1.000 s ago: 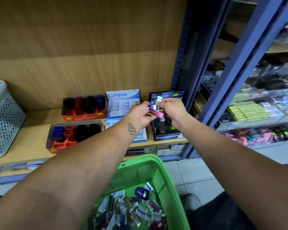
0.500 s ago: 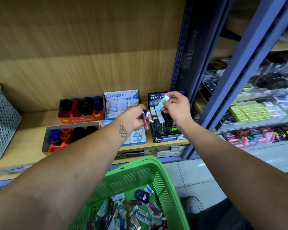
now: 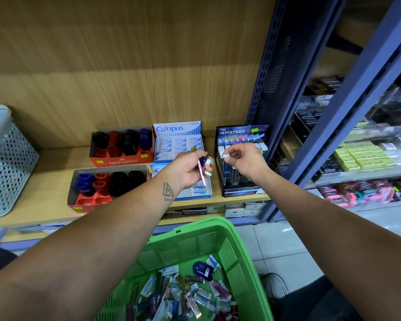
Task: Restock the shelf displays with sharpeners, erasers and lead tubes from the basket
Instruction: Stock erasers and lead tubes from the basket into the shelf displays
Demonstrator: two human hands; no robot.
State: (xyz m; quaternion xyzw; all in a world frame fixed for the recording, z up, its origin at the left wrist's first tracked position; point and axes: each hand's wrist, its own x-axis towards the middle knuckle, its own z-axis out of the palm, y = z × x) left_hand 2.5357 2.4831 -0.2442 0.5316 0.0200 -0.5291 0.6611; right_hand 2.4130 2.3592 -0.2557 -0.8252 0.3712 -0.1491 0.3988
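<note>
My left hand [image 3: 190, 169] grips a bundle of lead tubes [image 3: 203, 169], a pink one and a purple one among them, above the Pilot eraser box [image 3: 200, 191]. My right hand [image 3: 244, 159] pinches the white cap of one lead tube [image 3: 226, 155] that stands in the black Hi-Polymer display [image 3: 240, 163] on the wooden shelf [image 3: 53, 179]. The green basket [image 3: 195, 242] below holds several erasers, lead tubes and a blue sharpener [image 3: 203, 269].
Two red Faber-Castell sharpener trays [image 3: 122, 147] [image 3: 107, 186] and a Campus eraser box [image 3: 177, 141] sit left of the display. A pale perforated basket [image 3: 5, 165] stands at the far left. A blue steel upright [image 3: 283, 84] borders the shelf on the right.
My right hand has lowered the pale blue tube from in front of the display header down into the display's slots. My left hand has stayed beside it with its bundle.
</note>
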